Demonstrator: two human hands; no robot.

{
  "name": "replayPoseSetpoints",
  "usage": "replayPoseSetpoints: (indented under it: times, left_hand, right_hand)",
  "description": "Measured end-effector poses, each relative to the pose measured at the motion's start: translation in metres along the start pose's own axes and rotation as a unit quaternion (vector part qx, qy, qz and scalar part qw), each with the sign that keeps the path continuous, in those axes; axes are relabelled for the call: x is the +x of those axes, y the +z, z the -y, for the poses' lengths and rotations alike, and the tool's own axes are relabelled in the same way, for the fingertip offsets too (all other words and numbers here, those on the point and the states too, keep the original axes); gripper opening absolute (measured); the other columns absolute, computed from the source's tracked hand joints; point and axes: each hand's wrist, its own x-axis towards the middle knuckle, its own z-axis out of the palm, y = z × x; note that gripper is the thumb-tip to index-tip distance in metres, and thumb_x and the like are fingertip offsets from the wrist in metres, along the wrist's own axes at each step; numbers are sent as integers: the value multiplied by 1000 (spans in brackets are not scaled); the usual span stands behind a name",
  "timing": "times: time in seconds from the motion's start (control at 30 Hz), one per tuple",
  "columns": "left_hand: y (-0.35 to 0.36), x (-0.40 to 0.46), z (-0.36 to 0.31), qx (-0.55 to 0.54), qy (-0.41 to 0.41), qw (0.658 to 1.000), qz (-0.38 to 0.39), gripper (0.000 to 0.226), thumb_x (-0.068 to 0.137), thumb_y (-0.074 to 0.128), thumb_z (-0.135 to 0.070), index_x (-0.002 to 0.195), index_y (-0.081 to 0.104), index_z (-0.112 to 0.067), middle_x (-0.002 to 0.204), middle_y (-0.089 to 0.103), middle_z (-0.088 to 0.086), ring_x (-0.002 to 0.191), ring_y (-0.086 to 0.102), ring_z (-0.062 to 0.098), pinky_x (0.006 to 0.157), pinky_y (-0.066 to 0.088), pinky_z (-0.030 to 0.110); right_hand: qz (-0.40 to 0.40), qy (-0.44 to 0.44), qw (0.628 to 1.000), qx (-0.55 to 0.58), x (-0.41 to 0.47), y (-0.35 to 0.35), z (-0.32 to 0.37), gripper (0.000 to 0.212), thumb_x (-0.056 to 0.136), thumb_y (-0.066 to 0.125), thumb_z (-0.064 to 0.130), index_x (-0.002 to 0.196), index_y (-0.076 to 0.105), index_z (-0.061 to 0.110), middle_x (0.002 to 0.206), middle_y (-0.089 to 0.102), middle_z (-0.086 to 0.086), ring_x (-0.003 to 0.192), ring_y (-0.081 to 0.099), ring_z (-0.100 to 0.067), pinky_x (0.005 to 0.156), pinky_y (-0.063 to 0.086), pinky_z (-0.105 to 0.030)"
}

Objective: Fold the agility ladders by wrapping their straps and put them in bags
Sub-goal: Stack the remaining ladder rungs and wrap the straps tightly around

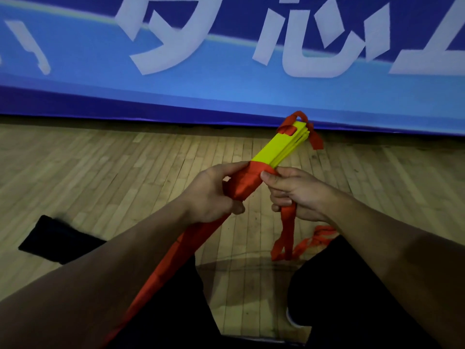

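Note:
A stack of yellow ladder rungs [281, 146] points away from me, with red strap [297, 119] looped round its far end. Its near part sits inside a long red bag [191, 238] that runs down toward my left leg. My left hand [214, 195] grips the bag just below its mouth. My right hand [294, 192] pinches the bag's rim with the thumb and holds a loose red strap [286, 233] that hangs to the floor.
A black bag [57, 239] lies on the wooden floor [125, 172] to my left. More red strap [319, 235] lies by my right knee. A blue banner [226, 91] with white characters stands close ahead. My legs in dark trousers fill the foreground.

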Motion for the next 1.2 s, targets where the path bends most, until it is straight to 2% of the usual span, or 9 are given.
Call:
replayPoseSetpoints:
  times: [0.2, 0.33, 0.4, 0.57, 0.73, 0.83, 0.93, 1.03, 1.2]
  left_hand:
    - [-3, -5, 1, -113, -17, 990, 86, 69, 82, 74, -6, 144, 47, -23, 113, 68, 0, 99, 69, 18, 88, 58, 38]
    - [15, -4, -10, 223, -18, 973, 60, 92, 77, 80, -40, 149, 26, -24, 128, 53, 1, 109, 59, 20, 90, 55, 39]
    - [23, -5, -9, 329, -15, 944, 0, 105, 77, 81, -34, 153, 9, -25, 139, 44, 6, 114, 58, 25, 89, 55, 39]
    - [0, -3, -7, 141, -58, 988, 13, 89, 69, 86, -20, 141, 34, -26, 109, 62, -2, 91, 64, 16, 79, 55, 35]
    - [-8, -5, -8, -33, -100, 985, 134, 53, 76, 79, -17, 124, 57, -19, 104, 70, 3, 89, 71, 17, 85, 58, 41]
    - [5, -4, -9, 80, -112, 979, 150, 70, 76, 81, -33, 135, 45, -23, 117, 62, -1, 104, 63, 17, 94, 52, 40]
    - [21, -6, -10, 195, -82, 976, 58, 89, 75, 83, -25, 147, 30, -23, 126, 56, 1, 106, 57, 18, 89, 50, 31]
    - [9, -3, -4, 85, -106, 990, 47, 74, 79, 76, -7, 140, 37, -19, 116, 62, 7, 85, 69, 22, 75, 60, 35]
    - [-13, -8, 3, -76, -139, 976, 151, 47, 77, 77, -12, 119, 60, -25, 109, 73, -2, 98, 71, 22, 91, 56, 48]
  right_hand:
    - [-3, 20, 1000, 20, -5, -5, -9, 23, 79, 70, 33, 93, 66, 15, 51, 37, 5, 45, 37, -9, 64, 41, -32]
    - [-101, -48, 990, -83, 6, 6, -16, 30, 85, 72, 39, 94, 66, 11, 50, 36, 8, 45, 34, -6, 49, 34, -23]
    - [-115, -68, 987, -90, 9, 6, -17, 27, 89, 72, 36, 95, 68, 10, 54, 39, 6, 47, 36, -6, 46, 34, -21]
    - [-70, -44, 993, -84, 2, -14, -17, 29, 88, 69, 37, 104, 70, 13, 58, 42, 3, 48, 38, -7, 53, 38, -25]
    - [-43, -33, 998, -13, -3, -10, -12, 23, 82, 67, 40, 67, 69, 23, 51, 38, 5, 43, 36, -8, 59, 39, -30]
    - [-107, -57, 991, -52, 4, -1, -15, 25, 90, 69, 36, 78, 69, 14, 60, 42, -2, 45, 36, -7, 50, 36, -24]
    - [-140, -85, 985, -50, 11, 6, -16, 27, 92, 69, 35, 81, 68, 10, 68, 47, -6, 47, 37, -7, 46, 35, -21]
    - [-125, -80, 984, -96, 9, -1, -12, 26, 91, 69, 36, 84, 67, 11, 54, 47, 5, 47, 39, -6, 47, 37, -20]
    - [-81, -50, 989, -112, -1, -12, -10, 28, 88, 67, 39, 87, 62, 12, 53, 38, 8, 47, 33, -6, 51, 28, -25]
